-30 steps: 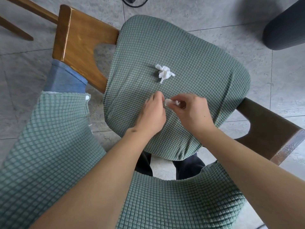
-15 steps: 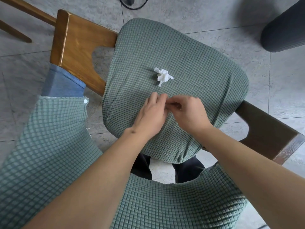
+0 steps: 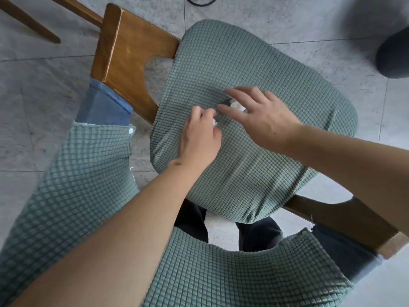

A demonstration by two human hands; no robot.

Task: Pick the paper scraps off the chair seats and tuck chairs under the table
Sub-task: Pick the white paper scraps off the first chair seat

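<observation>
Paper scraps are the matter here: one small white crumpled scrap (image 3: 214, 123) sits pinched in the curled fingers of the left hand (image 3: 200, 138), only a corner of it showing, and a second white crumpled paper scrap (image 3: 237, 106) lies on the seat under the right hand (image 3: 261, 116).

Nearest the camera, a sage-green waffle-textured seat cover (image 3: 232, 275) of one chair fills the lower edge, and a second such cover (image 3: 73, 191) lies at lower left, with a blue fabric edge (image 3: 104, 107) beyond it. Both bare forearms reach over these to the middle chair's green waffle-weave seat cushion (image 3: 276, 69).

The left grip is clenched on its scrap, knuckles resting on the cushion. The right grip is released: its fingers are spread and nearly straight, hovering over or touching the second scrap, which peeks out between index finger and thumb. Whether the fingertips press it cannot be told. The two hands lie just beside each other.

Much open cushion surrounds the hands toward the far and right edges. The middle chair's brown wooden backrest (image 3: 132, 54) rises at the cushion's left edge; another dark wooden backrest (image 3: 345, 220) shows at lower right. Beyond lies grey tiled floor (image 3: 287, 21), with a dark rounded object (image 3: 396, 54) at far right.
</observation>
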